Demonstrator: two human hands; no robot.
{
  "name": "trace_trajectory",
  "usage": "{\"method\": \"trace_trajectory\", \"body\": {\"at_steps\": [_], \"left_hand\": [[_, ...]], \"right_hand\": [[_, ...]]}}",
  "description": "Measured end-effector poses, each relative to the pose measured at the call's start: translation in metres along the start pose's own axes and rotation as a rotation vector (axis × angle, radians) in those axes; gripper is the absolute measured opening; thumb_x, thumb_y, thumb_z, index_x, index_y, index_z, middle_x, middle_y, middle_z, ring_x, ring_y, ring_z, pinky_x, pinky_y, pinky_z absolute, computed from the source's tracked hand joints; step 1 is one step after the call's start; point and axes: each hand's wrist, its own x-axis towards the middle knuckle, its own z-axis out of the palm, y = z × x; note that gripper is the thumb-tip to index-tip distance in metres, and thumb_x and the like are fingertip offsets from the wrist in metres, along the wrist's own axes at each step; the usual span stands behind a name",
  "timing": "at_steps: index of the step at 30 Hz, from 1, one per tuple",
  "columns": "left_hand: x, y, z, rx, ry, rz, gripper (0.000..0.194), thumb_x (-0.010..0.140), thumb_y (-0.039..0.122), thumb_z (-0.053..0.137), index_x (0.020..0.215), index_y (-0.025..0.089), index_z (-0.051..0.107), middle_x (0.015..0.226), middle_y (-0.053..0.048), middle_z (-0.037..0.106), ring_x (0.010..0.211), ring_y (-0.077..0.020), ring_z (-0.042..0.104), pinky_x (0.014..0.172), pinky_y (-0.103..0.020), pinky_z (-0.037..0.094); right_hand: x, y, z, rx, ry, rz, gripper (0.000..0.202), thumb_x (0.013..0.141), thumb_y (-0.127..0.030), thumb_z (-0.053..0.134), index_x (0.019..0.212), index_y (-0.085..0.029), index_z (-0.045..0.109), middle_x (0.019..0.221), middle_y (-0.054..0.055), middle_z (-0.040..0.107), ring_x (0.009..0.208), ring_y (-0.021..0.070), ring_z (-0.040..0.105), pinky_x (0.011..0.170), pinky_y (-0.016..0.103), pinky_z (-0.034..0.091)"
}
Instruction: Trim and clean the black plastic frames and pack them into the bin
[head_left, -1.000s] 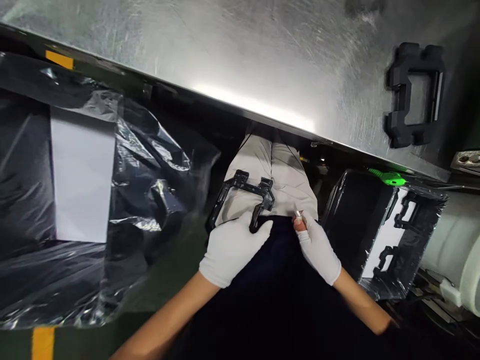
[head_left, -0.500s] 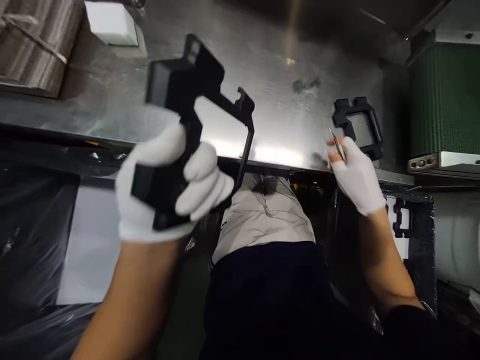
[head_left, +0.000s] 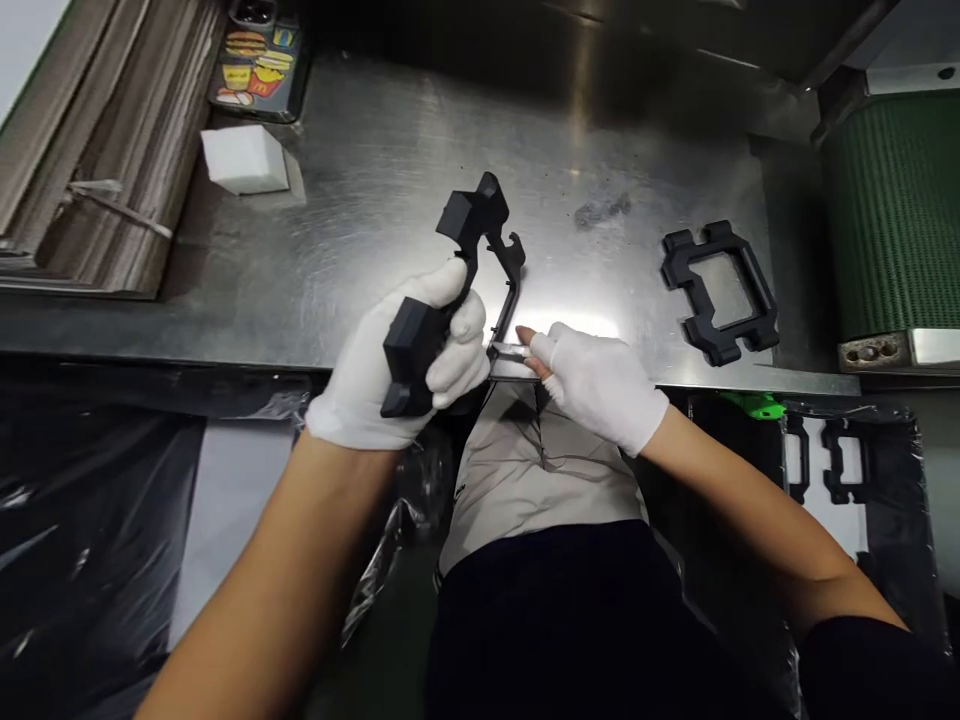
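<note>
My left hand (head_left: 401,350), in a white glove, is wrapped round a black plastic frame (head_left: 414,340) and holds it tilted above the front edge of the metal bench. My right hand (head_left: 600,385) wears a white glove with bare thumb and fingertips showing. Pinched in those fingertips is a small metal blade (head_left: 511,351), whose tip is at the frame's lower right corner. Whether the blade touches the plastic I cannot tell. A similar black frame (head_left: 701,305) lies flat on the bench to the right of my hands.
The steel bench (head_left: 375,220) carries a tied cardboard stack (head_left: 112,150), a white block (head_left: 244,160) and a tin with food pictures (head_left: 262,70). A green-belted conveyor (head_left: 900,220) stands at right. Below the edge, more black frames (head_left: 846,462) lie in a plastic-lined box.
My right hand has come left with the blade, from beside the lying frame to the held one. My left hand has moved right, and its frame has turned more edge-on.
</note>
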Motion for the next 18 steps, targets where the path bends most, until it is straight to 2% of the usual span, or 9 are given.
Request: {"method": "trace_trajectory", "body": {"at_steps": [6,12,15,18], "left_hand": [[-0.001,0.0,0.01,0.035,0.039,-0.056,0.056,0.11,0.054,0.046,0.065,0.022,0.054,0.039,0.003,0.038,0.029,-0.0114,0.038,0.04,-0.026,0.037],[0.0,0.001,0.011,0.074,-0.024,-0.042,0.053,0.107,0.056,0.053,0.066,0.022,0.057,0.038,0.002,0.037,0.031,-0.0127,0.038,0.036,-0.025,0.033],[0.001,0.0,0.009,0.076,-0.045,-0.04,0.055,0.104,0.061,0.056,0.066,0.022,0.059,0.038,0.002,0.038,0.03,-0.0133,0.039,0.034,-0.026,0.03],[0.0,0.0,0.008,0.059,-0.022,-0.04,0.055,0.106,0.057,0.055,0.065,0.022,0.058,0.038,0.002,0.038,0.03,-0.0127,0.038,0.035,-0.026,0.03]], "right_hand": [[0.008,-0.002,0.001,-0.045,-0.027,0.014,0.051,0.12,-0.037,0.031,0.159,-0.018,0.058,0.123,0.015,0.072,0.088,0.026,0.07,0.07,0.037,0.053],[0.013,0.005,-0.002,-0.03,0.024,0.027,0.046,0.12,-0.037,0.031,0.147,-0.02,0.065,0.117,0.011,0.073,0.079,0.0204,0.066,0.066,0.032,0.048],[0.014,0.012,-0.001,-0.04,0.115,0.127,0.055,0.121,-0.035,0.02,0.152,-0.017,0.061,0.118,0.014,0.072,0.086,0.0238,0.067,0.072,0.035,0.053],[0.015,0.023,-0.002,-0.017,0.174,0.26,0.054,0.12,-0.035,0.021,0.154,-0.017,0.059,0.128,0.016,0.068,0.097,0.027,0.07,0.08,0.038,0.056]]}}
